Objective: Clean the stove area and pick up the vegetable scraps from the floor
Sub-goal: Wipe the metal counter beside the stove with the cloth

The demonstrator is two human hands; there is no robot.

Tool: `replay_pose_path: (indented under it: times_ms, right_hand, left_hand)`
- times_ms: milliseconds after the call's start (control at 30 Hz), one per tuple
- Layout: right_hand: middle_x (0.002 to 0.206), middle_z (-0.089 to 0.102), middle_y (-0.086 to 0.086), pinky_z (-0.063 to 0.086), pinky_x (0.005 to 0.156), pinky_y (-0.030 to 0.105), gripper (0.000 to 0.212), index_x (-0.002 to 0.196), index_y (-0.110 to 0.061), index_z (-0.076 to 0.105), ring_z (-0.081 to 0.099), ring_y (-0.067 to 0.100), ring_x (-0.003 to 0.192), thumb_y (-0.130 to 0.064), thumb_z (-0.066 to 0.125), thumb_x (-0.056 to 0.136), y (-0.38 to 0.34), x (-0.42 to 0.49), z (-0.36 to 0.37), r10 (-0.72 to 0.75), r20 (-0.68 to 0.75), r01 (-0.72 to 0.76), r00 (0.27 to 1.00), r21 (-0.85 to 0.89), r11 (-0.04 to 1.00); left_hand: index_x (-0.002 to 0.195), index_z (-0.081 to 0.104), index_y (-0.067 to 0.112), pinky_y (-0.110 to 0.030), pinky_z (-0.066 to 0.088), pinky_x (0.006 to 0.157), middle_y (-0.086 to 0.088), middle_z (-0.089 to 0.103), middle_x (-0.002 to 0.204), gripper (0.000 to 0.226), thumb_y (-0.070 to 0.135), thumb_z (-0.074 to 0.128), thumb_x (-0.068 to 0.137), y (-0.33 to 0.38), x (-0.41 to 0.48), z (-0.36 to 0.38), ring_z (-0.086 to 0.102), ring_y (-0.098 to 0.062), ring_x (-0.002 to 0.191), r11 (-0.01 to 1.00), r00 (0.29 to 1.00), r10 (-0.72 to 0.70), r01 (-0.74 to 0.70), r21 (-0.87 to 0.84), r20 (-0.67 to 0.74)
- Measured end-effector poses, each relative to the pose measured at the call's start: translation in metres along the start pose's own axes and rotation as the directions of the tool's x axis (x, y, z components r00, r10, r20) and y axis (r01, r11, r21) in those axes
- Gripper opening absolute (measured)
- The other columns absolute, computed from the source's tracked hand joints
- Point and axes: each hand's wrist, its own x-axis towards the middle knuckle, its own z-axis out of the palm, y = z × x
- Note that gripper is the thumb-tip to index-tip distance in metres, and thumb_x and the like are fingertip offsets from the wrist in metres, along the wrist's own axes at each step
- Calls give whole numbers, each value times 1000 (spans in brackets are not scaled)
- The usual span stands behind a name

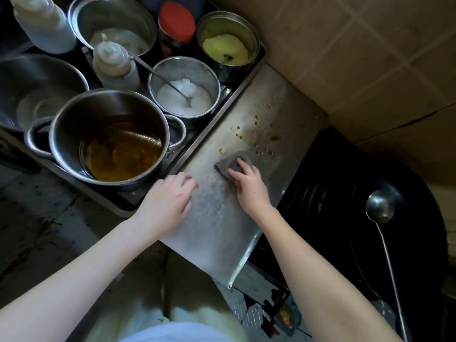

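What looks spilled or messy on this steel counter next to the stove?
There are yellow-orange droplets spattered over the far half of the flat stainless steel counter, just beyond the crumpled grey cloth held by the right hand. The nearer half looks wiped, with only wet streaks.

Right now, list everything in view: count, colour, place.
counter: one, steel, centre
drops: many, yellow-brown, far counter
cloth: one, grey, on counter
pot: one, steel, amber liquid, left
canisters: three, steel, in tray, behind pot
jar: one, red lid, between far canisters
squeeze bottles: two, whitish, far left
bowl: one, steel, left edge
ladle: one, steel, in wok, right
wok: one, black, right
left hand: one, at counter's left edge
right hand: one, gripping cloth
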Motion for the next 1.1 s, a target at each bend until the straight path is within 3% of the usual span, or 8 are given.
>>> replay_pose_path:
  times_ms: [200,333,433,567,733,900,1100]
  right_hand:
    - [155,24,3,44,98,47,58,130,-22,53,14,31,143,9,50,81,-45,51,-7,-131,32,132,991,-46,990]
    - [154,28,-1,47,90,46,60,128,-25,55,17,30,142,10,48,80,-27,54,-14,-140,11,141,990,-62,988]
    - [152,31,-3,47,87,47,59,126,-25,58,20,30,140,11,47,80,5,41,-15,-46,-69,44,997,-33,999]
    - [149,37,-2,40,103,40,39,120,-21,63,27,26,137,-1,52,89,57,18,-24,104,-165,-102,981,19,995]
    - [145,42,8,27,108,26,40,116,-14,67,36,29,130,6,53,84,83,10,-29,217,-217,-211,952,49,976]
    - [147,39,10,24,111,29,41,119,-11,64,33,32,133,6,49,85,61,40,-31,180,-189,-170,965,67,983]
    - [150,35,9,30,111,41,42,126,-13,60,28,34,136,2,47,89,24,100,-39,-10,-82,11,997,13,1000]
  left_hand:
    - [112,62,10,-41,51,80,-12,59,122,30,15,65,83,-4,6,-5,60,-30,106,1000,1000,-13,13,0,-11]
    - [118,59,12,-41,48,86,-10,55,127,31,18,59,88,-3,15,-6,56,-28,113,1000,999,-7,6,-25,-31]
    - [124,54,15,-38,44,89,-6,50,133,33,22,51,92,1,21,-3,52,-26,118,1000,999,3,-4,-23,-38]
    - [128,49,17,-36,41,94,-4,46,136,35,25,45,95,10,37,5,48,-25,121,1000,999,21,-22,-16,-38]
    - [126,49,18,-36,40,95,-4,47,134,34,26,46,93,15,53,16,48,-25,120,999,1000,25,-26,-21,-14]
    - [122,52,17,-37,42,91,-5,49,132,33,25,50,90,12,65,15,50,-27,118,1000,1000,10,-10,-22,-26]
    - [128,42,21,-33,37,92,-1,40,139,35,29,42,94,14,81,15,44,-22,122,999,1000,1,0,41,-28]
